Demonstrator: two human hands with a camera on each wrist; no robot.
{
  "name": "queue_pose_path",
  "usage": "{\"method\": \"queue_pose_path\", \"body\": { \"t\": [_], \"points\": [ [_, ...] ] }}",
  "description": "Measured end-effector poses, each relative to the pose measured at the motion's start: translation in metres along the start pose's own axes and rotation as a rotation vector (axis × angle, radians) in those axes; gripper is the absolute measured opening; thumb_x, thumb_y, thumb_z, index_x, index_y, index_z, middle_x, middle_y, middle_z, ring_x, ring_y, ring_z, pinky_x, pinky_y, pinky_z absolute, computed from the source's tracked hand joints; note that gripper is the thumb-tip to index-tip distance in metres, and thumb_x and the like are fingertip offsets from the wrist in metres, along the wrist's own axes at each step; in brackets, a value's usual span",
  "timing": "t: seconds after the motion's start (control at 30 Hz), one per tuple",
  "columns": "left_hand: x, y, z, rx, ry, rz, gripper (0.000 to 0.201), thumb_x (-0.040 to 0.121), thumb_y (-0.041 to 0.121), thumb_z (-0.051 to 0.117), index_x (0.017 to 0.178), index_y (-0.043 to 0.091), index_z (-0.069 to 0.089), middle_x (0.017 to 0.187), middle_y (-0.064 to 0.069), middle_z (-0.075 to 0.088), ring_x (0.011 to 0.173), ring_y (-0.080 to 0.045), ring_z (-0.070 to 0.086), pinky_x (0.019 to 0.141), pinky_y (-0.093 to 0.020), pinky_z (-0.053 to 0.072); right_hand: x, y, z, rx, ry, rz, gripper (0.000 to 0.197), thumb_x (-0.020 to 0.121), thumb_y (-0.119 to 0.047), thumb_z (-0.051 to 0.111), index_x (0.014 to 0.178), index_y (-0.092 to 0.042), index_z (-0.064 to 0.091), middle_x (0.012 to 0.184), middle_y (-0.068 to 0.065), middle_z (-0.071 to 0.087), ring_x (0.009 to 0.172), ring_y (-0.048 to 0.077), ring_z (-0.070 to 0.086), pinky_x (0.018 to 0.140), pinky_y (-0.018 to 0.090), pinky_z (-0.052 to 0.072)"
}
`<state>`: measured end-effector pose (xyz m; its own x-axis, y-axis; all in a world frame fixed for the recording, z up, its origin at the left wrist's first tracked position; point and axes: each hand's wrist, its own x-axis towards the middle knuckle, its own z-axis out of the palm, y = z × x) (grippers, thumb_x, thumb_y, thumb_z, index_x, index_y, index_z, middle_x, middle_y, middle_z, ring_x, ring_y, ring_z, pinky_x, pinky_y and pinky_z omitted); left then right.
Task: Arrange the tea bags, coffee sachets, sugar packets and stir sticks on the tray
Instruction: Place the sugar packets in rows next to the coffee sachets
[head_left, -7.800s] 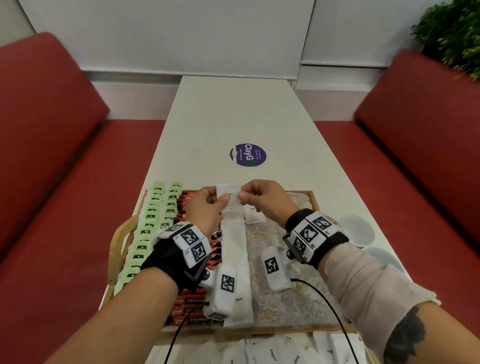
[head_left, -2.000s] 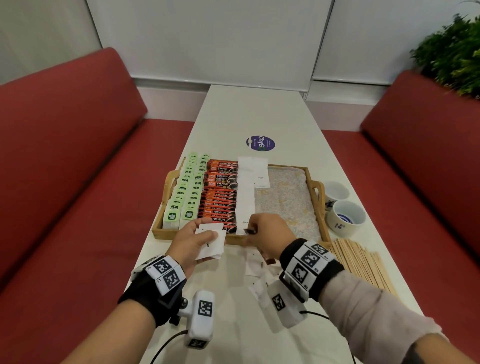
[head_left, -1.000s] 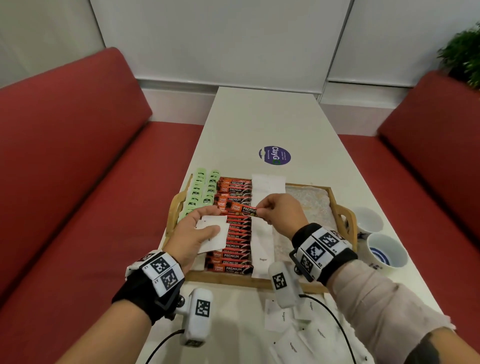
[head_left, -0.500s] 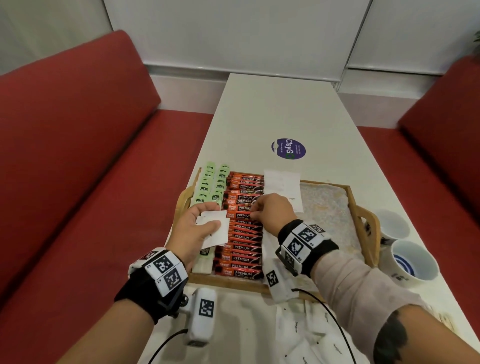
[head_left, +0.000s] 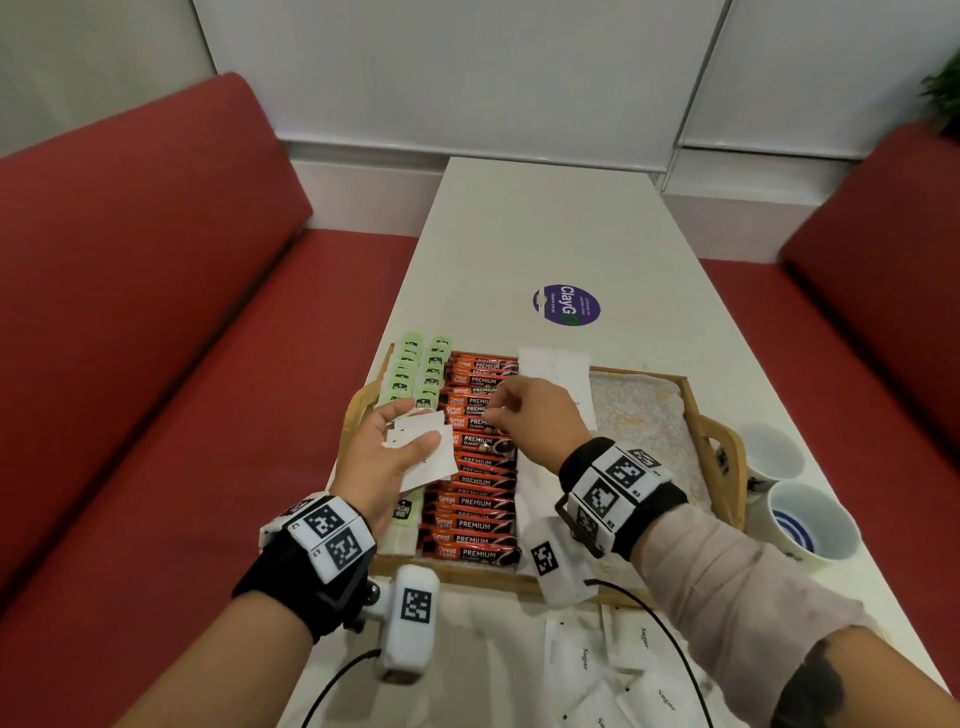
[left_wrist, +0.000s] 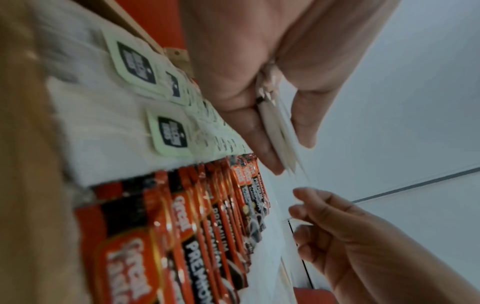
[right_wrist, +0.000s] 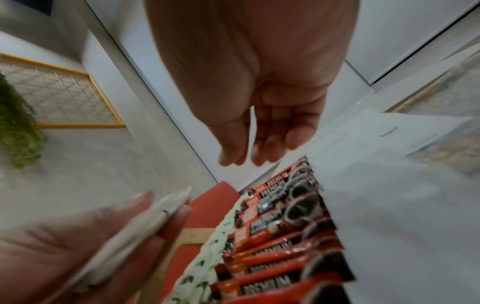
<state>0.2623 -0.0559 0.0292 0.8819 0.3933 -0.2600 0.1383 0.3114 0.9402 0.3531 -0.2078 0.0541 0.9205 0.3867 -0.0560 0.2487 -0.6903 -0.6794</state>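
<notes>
- Wooden rectangular tray with side handles (head_left: 719, 441), lined with a speckled pale cloth, sits on the long white table (head_left: 545, 234); red upholstered benches (head_left: 156, 312) flank the table at 9 and 3 o'clock.
- Green-tagged tea bags (head_left: 415, 374) lie in two columns along the tray's 9 o'clock edge; just beside them, toward 3 o'clock, runs a column of overlapping red-orange coffee sachets (head_left: 475, 514).
- White paper sugar packets laid in a strip (head_left: 553, 366) follow next toward 3 o'clock, touching the sachet column; the tray's 3 o'clock half shows bare cloth.
- Left hand (head_left: 387, 457), palm up over the tea bags, grasps a small fanned stack of white sugar packets (head_left: 423, 449) between thumb and curled fingers; the left wrist view shows the stack edge-on in that pinch.
- Right hand (head_left: 535, 415) hovers over the sachets near the stack, its fingers loosely curled with the tips drawn together; nothing is seen in them.
- Loose white sugar packets (head_left: 613, 670) lie scattered on the table at 6 o'clock of the tray.
- Two white ceramic cups (head_left: 795, 499) stand at 3 o'clock, just outside the tray handle.
- Round purple sticker (head_left: 566, 305) marks the table at 12 o'clock of the tray.
</notes>
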Motion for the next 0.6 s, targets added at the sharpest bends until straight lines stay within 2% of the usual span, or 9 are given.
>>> {"method": "queue_pose_path", "body": {
  "t": [0.07,0.13,0.2,0.27,0.37,0.47,0.53,0.6],
  "points": [
    [0.001,0.002,0.006,-0.053,0.003,-0.018,0.046,0.083,-0.006,0.063,0.123,0.014,0.049,0.108,-0.002,0.06,0.089,-0.022,0.063,0.064,-0.033,0.058,-0.009,-0.008,-0.006,0.109,-0.052,-0.058,0.01,0.085,-0.026,0.069,0.081,-0.021,0.062,0.082,-0.006,0.062,0.078,0.01,0.058,0.067,0.02,0.045],
    [0.001,0.004,0.013,-0.081,0.011,-0.024,0.045,0.083,-0.004,0.064,0.12,0.015,0.05,0.108,-0.007,0.062,0.088,-0.022,0.064,0.058,-0.028,0.058,-0.019,-0.015,-0.011,0.159,-0.143,-0.081,0.017,0.077,-0.029,0.076,0.079,-0.023,0.06,0.076,-0.008,0.062,0.07,0.008,0.057,0.068,0.023,0.048],
    [0.001,0.004,0.021,-0.08,0.0,-0.03,0.043,0.081,-0.001,0.066,0.116,0.017,0.052,0.112,-0.011,0.063,0.093,-0.027,0.064,0.066,-0.034,0.056,-0.026,-0.018,-0.012,0.129,-0.19,-0.083,0.028,0.071,-0.031,0.082,0.082,-0.021,0.058,0.073,-0.009,0.06,0.066,0.007,0.055,0.064,0.022,0.045],
    [-0.002,0.005,0.029,-0.077,-0.03,-0.031,0.038,0.079,0.001,0.068,0.11,0.02,0.056,0.114,-0.015,0.064,0.098,-0.032,0.064,0.075,-0.04,0.055,-0.03,-0.018,-0.013,0.093,-0.151,-0.077,0.035,0.067,-0.03,0.084,0.084,-0.019,0.055,0.075,-0.006,0.06,0.067,0.01,0.055,0.063,0.025,0.046],
    [-0.006,0.006,0.043,-0.089,-0.065,-0.03,0.027,0.083,0.005,0.065,0.102,0.022,0.057,0.11,-0.017,0.065,0.095,-0.035,0.064,0.076,-0.044,0.054,-0.032,-0.014,-0.018,0.144,-0.089,-0.016,0.035,0.066,-0.022,0.084,0.082,-0.018,0.053,0.074,-0.001,0.061,0.066,0.015,0.058,0.063,0.03,0.05],
    [-0.01,0.01,0.054,-0.157,-0.09,-0.081,0.007,0.095,0.017,0.052,0.102,0.017,0.054,0.101,-0.012,0.065,0.083,-0.025,0.063,0.066,-0.037,0.053,-0.034,-0.006,-0.027,0.229,-0.095,0.053,0.032,0.07,-0.012,0.082,0.083,-0.014,0.053,0.066,-0.002,0.061,0.052,0.011,0.059,0.047,0.018,0.043],
    [-0.01,0.009,0.058,-0.198,-0.108,-0.131,0.011,0.099,0.018,0.044,0.104,0.016,0.053,0.101,-0.01,0.064,0.084,-0.023,0.062,0.062,-0.035,0.054,-0.035,-0.001,-0.033,0.23,-0.084,0.08,0.029,0.072,-0.011,0.081,0.084,-0.012,0.054,0.061,-0.003,0.061,0.046,0.009,0.058,0.04,0.013,0.038],
    [-0.01,0.009,0.062,-0.192,-0.129,-0.148,0.012,0.1,0.011,0.041,0.1,0.017,0.052,0.101,-0.008,0.064,0.085,-0.023,0.061,0.06,-0.034,0.053,-0.033,0.005,-0.039,0.225,-0.064,0.095,0.026,0.073,-0.013,0.081,0.083,-0.012,0.056,0.058,-0.004,0.061,0.046,0.01,0.059,0.04,0.013,0.039]
  ]
}}
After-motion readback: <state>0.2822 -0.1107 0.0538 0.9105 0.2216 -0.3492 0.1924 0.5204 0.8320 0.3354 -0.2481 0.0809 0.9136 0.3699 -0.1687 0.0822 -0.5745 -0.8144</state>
